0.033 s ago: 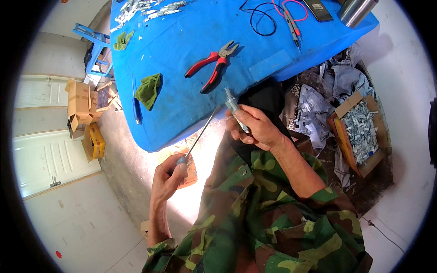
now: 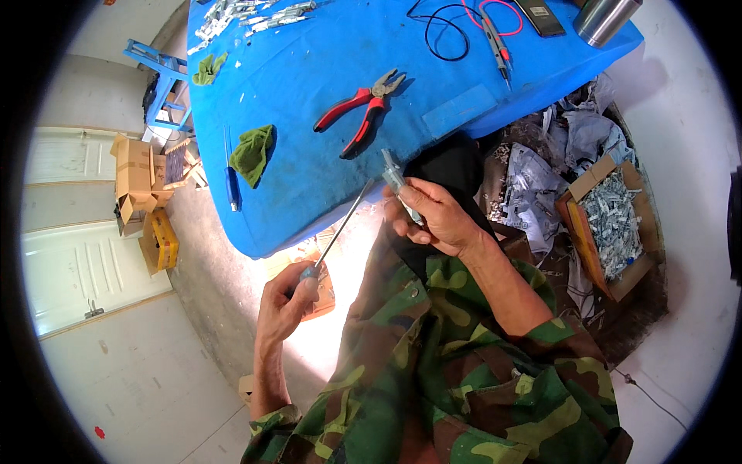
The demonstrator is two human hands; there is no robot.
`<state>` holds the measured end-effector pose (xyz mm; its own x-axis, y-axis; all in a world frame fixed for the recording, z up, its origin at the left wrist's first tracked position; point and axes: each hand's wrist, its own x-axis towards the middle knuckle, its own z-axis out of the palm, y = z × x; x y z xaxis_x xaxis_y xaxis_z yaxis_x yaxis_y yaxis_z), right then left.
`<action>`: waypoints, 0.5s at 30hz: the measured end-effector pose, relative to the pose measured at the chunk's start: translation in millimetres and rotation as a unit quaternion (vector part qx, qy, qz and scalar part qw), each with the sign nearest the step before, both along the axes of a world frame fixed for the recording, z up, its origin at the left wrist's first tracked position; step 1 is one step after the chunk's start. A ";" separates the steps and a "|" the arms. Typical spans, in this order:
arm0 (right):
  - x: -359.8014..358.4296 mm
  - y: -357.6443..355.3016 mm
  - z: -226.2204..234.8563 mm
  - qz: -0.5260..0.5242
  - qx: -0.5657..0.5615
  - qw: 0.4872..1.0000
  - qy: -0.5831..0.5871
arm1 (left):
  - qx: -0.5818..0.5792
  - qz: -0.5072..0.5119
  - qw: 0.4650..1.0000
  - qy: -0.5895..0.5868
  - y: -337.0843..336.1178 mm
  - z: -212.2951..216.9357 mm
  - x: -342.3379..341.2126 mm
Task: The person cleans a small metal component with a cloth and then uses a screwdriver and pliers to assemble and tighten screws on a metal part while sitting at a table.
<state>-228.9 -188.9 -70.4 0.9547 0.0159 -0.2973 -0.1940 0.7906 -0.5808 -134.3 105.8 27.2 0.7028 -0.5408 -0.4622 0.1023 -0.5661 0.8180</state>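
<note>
My left hand (image 2: 287, 300) is closed around the blue handle of a screwdriver (image 2: 340, 230), whose long metal shaft slants up and to the right. Its tip comes close to a small grey-white metal part (image 2: 393, 176) at the table's near edge; whether they touch I cannot tell. That narrow part is pinched between the thumb and fingers of my right hand (image 2: 437, 214), which hide its lower portion. Just beyond lie combination pliers (image 2: 376, 100) with red and black handles, jaws spread. A second screwdriver (image 2: 232, 182) rests beside a crumpled green cloth (image 2: 253, 155) on the left.
The blue-covered table (image 2: 309, 69) bears a pile of similar metal parts (image 2: 232, 19), a test probe (image 2: 496, 46) with cables, a phone (image 2: 541, 15) and a steel cup (image 2: 607, 19). At right stands a carton (image 2: 587, 247) full of small parts. A blue stool (image 2: 164, 85) is at left.
</note>
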 end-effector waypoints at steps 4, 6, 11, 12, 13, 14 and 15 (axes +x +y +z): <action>-0.4 -2.5 -7.8 -0.007 0.069 0.997 -0.027 | 0.011 -0.004 1.000 -0.003 -2.3 -0.8 -1.4; 0.0 -1.6 -3.4 -0.025 0.085 0.996 -0.015 | 0.014 -0.007 1.000 -0.003 -2.9 -3.6 -1.7; -3.1 0.0 -4.4 -0.040 0.061 0.997 -0.032 | 0.017 -0.013 1.000 -0.008 -6.0 -4.3 -2.6; -2.5 1.2 1.0 -0.045 0.053 0.997 -0.025 | 0.008 -0.016 1.000 -0.007 -3.6 -5.3 -1.5; -1.6 2.3 4.0 -0.051 0.046 0.997 -0.018 | -0.001 -0.019 1.000 -0.005 0.1 -7.4 0.4; -1.4 2.3 1.5 -0.063 0.053 0.996 -0.032 | -0.010 -0.023 1.000 -0.004 1.0 -8.3 1.3; 0.0 2.7 0.6 -0.074 0.060 0.994 -0.045 | -0.009 -0.024 1.000 -0.006 0.4 -8.0 1.4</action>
<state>-228.9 -186.2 -69.8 0.9718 -0.0976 -0.2146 -0.0210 0.8710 -0.4908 -132.9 106.3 19.2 0.6815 -0.5816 -0.4442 0.0663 -0.5555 0.8289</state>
